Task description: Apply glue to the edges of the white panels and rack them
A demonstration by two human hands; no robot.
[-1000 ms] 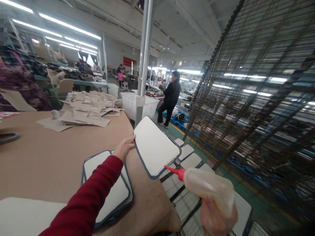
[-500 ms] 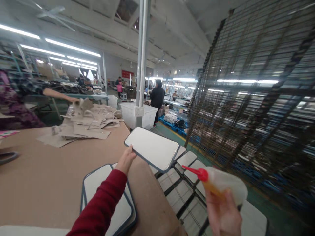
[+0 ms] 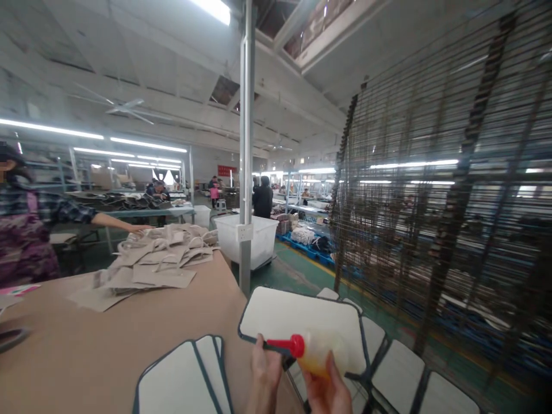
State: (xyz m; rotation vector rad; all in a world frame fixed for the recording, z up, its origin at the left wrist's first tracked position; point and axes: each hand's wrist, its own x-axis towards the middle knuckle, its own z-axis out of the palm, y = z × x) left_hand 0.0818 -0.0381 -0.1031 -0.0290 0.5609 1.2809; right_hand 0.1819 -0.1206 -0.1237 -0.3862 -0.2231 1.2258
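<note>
Beyond the brown-topped table (image 3: 185, 322), a red wall banner (image 3: 227, 171) bears writing too small to read. By the table's right edge, a flat white rounded-corner panel (image 3: 302, 313) with dark edging is gripped at its near rim by the nearly closed left hand (image 3: 265, 371). Right of the table, the right hand (image 3: 325, 394) curls around a translucent red-nozzled squeeze bottle (image 3: 323, 352) containing yellowish liquid.
</note>
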